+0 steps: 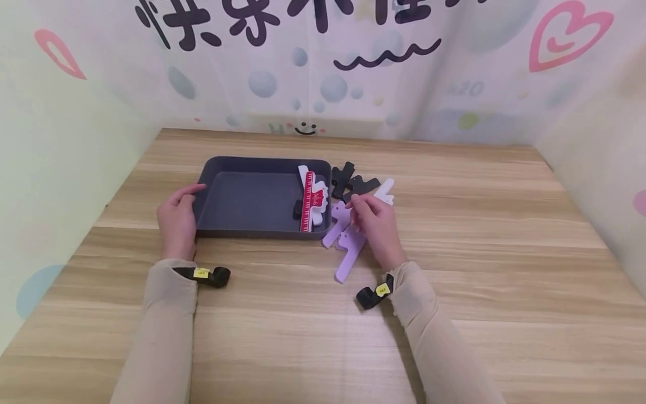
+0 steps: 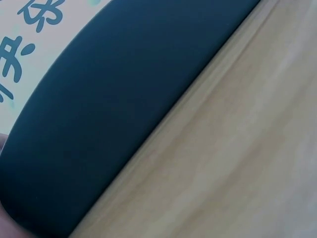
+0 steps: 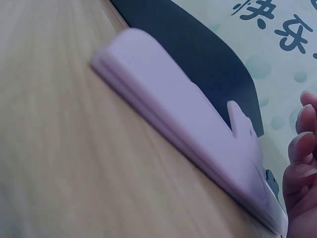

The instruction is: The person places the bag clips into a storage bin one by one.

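Note:
My left hand [image 1: 176, 221] grips the left end of a dark grey tray [image 1: 252, 233]; in the left wrist view the tray's wall [image 2: 114, 99] fills much of the picture. My right hand [image 1: 379, 227] hovers over a small pile of plastic bag clips beside the tray's right end. Its fingers [image 3: 303, 141] are loosely bent, and nothing shows between them. Nearest it lie two purple clips, one [image 1: 348, 258] towards me and another [image 1: 337, 216] against the tray. A red and white clip [image 1: 308, 205] lies inside the tray on other clips, partly covering them.
Black clips [image 1: 343, 177] lie beyond my right hand, and a white clip [image 1: 386, 191] is partly hidden behind it. A printed cloth [image 1: 323, 95] hangs behind the wooden table [image 1: 282, 325].

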Demonstrator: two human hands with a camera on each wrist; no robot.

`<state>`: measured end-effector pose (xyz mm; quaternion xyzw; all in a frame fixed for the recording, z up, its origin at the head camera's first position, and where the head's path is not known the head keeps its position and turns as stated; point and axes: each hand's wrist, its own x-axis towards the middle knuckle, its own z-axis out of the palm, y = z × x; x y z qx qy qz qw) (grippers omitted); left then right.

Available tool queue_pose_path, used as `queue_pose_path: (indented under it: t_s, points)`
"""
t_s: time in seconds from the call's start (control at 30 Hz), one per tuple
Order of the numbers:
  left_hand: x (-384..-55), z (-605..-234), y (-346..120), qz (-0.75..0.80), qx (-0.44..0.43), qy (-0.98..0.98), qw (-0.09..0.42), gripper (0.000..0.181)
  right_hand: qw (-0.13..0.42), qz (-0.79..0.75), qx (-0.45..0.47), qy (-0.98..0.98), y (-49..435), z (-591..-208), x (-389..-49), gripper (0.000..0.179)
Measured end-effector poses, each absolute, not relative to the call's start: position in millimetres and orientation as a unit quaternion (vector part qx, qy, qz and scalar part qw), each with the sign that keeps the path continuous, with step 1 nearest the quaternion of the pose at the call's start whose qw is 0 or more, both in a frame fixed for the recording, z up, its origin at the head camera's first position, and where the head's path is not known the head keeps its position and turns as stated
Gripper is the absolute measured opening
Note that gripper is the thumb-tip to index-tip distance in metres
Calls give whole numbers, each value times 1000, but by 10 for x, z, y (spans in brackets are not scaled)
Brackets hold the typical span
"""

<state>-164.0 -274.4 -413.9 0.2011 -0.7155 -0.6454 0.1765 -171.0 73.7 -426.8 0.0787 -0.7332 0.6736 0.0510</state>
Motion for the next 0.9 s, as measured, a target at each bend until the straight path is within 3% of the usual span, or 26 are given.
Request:
queue_pose_path:
  t_s: [0.9]
  points:
    - [-1630, -4114, -2721, -656, 202, -707, 172, 32, 40, 644, 66, -761, 764, -4270, -1745, 37]
